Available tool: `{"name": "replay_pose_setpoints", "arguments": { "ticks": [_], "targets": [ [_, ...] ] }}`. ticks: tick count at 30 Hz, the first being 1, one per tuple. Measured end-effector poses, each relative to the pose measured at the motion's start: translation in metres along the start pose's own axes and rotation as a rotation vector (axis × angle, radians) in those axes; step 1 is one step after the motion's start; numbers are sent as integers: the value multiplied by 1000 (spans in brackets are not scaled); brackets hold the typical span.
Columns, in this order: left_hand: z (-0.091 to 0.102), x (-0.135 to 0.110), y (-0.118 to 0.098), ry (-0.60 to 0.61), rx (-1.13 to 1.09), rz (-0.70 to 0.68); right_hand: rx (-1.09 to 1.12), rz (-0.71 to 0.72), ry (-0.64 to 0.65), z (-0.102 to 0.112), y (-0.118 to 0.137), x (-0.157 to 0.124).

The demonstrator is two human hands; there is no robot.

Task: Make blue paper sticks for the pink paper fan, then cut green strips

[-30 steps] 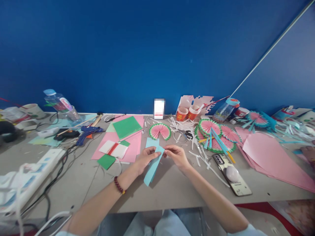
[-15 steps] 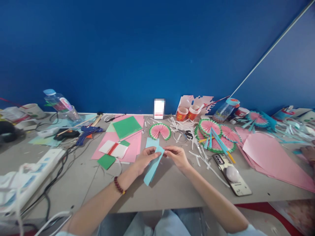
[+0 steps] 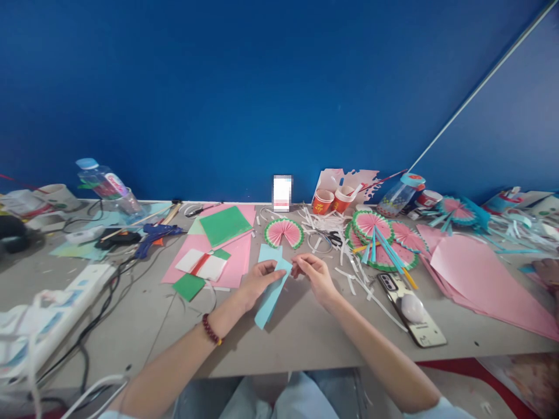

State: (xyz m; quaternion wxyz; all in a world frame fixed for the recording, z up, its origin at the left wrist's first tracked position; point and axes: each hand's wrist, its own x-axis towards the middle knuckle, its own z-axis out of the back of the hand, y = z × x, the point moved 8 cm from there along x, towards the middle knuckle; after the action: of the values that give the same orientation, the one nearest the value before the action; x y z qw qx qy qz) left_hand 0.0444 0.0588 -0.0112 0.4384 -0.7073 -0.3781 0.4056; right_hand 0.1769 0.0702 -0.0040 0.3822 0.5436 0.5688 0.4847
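Note:
A light blue sheet of paper (image 3: 268,302), folded lengthwise, slants above the table in my left hand (image 3: 258,282), thumb on top and fingers beneath. At the paper's right corner is my right hand (image 3: 318,276), its fingers curled in and the fingertips close together. Whether those fingertips still touch the paper, or pinch something small, I cannot tell. Just beyond both hands lies a pleated pink paper fan (image 3: 273,234) with a green-and-white rim, spread in an arc with a gap at the front.
Left are pink sheets (image 3: 238,262), green paper (image 3: 225,226), a blue glue gun (image 3: 151,238) and a power strip (image 3: 56,320). Right are white paper strips (image 3: 345,273), finished fans (image 3: 373,227), a phone (image 3: 430,329) and pink paper (image 3: 484,279). Another person's hand (image 3: 545,272) shows at the right edge.
My right hand's fingers have curled in more and shifted slightly at the paper's corner. My left hand and the blue paper stay nearly in place.

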Motion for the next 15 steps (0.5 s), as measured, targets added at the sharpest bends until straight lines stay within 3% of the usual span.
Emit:
{"name": "replay_pose_setpoints", "arguments": {
  "ticks": [8,15],
  "targets": [
    [0,1,4,7,69,-18,-189,20,130,-10,3,-4],
    [-1,0,3,14,115,-27,-279,58,139,-9,2,-5]
  ]
}}
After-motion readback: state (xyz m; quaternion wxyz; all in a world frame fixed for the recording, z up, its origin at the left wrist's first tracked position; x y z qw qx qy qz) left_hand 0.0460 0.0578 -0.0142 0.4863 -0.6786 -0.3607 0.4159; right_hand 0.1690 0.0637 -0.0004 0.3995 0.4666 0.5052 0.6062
